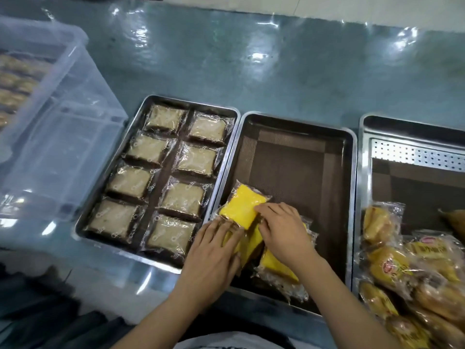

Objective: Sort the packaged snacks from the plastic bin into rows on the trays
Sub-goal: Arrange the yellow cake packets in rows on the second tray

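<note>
table (251, 79): shiny teal top, three metal trays side by side along the near edge, big see-through plastic bin (63, 147) off to the left with some blurry snacks inside

left tray (196, 103): packed full, eight pale packets (147, 148) in two neat rows of four

middle tray (353, 197): dark liner, mostly bare, just a small bunch of yellow packets (274, 267) overlapping in the near-left corner

top yellow packet (241, 209): lies tilted on top of that bunch, its far end poking out past both hands

left hand (214, 253): fingers straight and flat, pressing down on the near-left yellow packets, not wrapped round anything

right hand (284, 233): laid over the bunch, fingertips on the right end of the top packet; honestly can't tell if it's pinching the wrapper or just touching

right tray (361, 172): perforated metal insert (415, 153) at the far end, loose heap of golden packets (392, 265) dumped at the near end, no rows there
</note>
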The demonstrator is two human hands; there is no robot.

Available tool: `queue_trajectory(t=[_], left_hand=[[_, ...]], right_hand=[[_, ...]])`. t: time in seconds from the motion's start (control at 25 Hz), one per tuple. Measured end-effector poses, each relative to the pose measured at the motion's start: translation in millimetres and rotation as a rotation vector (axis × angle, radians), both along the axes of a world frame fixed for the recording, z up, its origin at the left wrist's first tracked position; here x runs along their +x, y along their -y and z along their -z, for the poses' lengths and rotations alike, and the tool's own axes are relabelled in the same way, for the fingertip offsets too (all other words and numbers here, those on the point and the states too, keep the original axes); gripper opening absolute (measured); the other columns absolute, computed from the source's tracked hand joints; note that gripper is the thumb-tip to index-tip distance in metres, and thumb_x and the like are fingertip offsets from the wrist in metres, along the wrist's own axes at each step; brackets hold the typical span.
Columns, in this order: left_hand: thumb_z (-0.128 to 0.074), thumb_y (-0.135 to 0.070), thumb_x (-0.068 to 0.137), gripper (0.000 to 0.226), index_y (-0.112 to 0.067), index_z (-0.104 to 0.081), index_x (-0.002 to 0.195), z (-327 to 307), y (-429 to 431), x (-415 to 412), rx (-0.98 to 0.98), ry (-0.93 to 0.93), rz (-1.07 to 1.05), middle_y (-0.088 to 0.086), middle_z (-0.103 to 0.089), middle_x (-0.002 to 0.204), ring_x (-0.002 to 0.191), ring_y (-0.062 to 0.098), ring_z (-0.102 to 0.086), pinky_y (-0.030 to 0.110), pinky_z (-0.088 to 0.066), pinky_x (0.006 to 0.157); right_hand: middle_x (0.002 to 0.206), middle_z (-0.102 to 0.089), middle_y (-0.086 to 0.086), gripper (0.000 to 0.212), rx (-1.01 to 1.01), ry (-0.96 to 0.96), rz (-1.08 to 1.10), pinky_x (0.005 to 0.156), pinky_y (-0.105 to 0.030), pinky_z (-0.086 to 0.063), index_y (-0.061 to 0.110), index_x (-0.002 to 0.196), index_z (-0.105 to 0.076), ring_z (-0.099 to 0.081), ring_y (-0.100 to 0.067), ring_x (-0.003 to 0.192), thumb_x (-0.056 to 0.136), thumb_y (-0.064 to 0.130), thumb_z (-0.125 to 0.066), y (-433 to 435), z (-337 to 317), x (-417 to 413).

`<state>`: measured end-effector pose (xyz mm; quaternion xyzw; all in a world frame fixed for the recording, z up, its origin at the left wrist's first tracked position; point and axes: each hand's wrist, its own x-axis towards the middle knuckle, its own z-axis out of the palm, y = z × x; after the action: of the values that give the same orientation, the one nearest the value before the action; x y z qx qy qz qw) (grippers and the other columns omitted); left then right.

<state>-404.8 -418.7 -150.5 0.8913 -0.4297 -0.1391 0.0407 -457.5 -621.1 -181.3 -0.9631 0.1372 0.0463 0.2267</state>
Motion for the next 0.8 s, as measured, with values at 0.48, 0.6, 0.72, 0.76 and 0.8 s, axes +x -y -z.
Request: queue_trajectory(t=[0.48, 0.6, 0.72, 0.76, 0.8], left_hand=[[-0.019, -0.055, 0.096, 0.064, -0.024, -0.056, 0.138, 26.9, 85.9, 64.3, 0.099, -0.076, 0.098, 0.004, -0.056, 0.14, 0.14, 0.033, -0.037, 0.048, -0.025, 0.117], [-0.012, -0.056, 0.095, 0.067, -0.024, -0.051, 0.139, 29.4, 111.0, 69.8, 0.076, -0.141, 0.138, 0.0, -0.05, 0.147, 0.146, 0.031, -0.027, 0.045, -0.015, 0.12], [-0.026, -0.048, 0.102, 0.054, -0.021, -0.04, 0.147, 37.3, 128.1, 73.1, 0.059, -0.284, 0.219, 0.0, -0.036, 0.158, 0.15, 0.029, -0.018, 0.044, -0.015, 0.121], [-0.033, -0.042, 0.103, 0.051, -0.019, -0.038, 0.148, 38.5, 129.4, 75.1, 0.044, -0.315, 0.231, 0.002, -0.032, 0.16, 0.15, 0.028, -0.019, 0.043, -0.017, 0.121], [-0.04, -0.035, 0.102, 0.049, -0.017, -0.039, 0.148, 39.3, 128.6, 79.2, 0.018, -0.316, 0.223, 0.004, -0.031, 0.16, 0.148, 0.028, -0.022, 0.042, -0.02, 0.119]], right_hand=[[0.157, -0.04, 0.003, 0.048, -0.098, -0.187, 0.112, 0.124, -0.043, -0.011, 0.024, 0.152, -0.039, -0.034, -0.02, 0.144, 0.105, 0.033, -0.035, 40.5, 15.1, 37.2], [0.162, -0.031, 0.003, 0.05, -0.132, -0.223, 0.089, 0.124, -0.045, -0.009, 0.025, 0.155, -0.032, -0.028, -0.021, 0.147, 0.105, 0.032, -0.033, 62.8, 13.9, 53.7], [0.162, -0.029, -0.001, 0.053, -0.156, -0.244, 0.107, 0.123, -0.046, -0.012, 0.027, 0.156, -0.029, -0.027, -0.025, 0.147, 0.104, 0.03, -0.037, 75.8, 13.6, 68.1], [0.159, -0.034, -0.002, 0.052, -0.16, -0.231, 0.129, 0.121, -0.045, -0.017, 0.026, 0.155, -0.032, -0.032, -0.026, 0.144, 0.103, 0.029, -0.039, 76.7, 12.5, 68.9], [0.153, -0.042, -0.003, 0.049, -0.162, -0.198, 0.161, 0.118, -0.044, -0.025, 0.024, 0.152, -0.037, -0.038, -0.027, 0.138, 0.103, 0.029, -0.04, 76.3, 11.1, 67.4]])
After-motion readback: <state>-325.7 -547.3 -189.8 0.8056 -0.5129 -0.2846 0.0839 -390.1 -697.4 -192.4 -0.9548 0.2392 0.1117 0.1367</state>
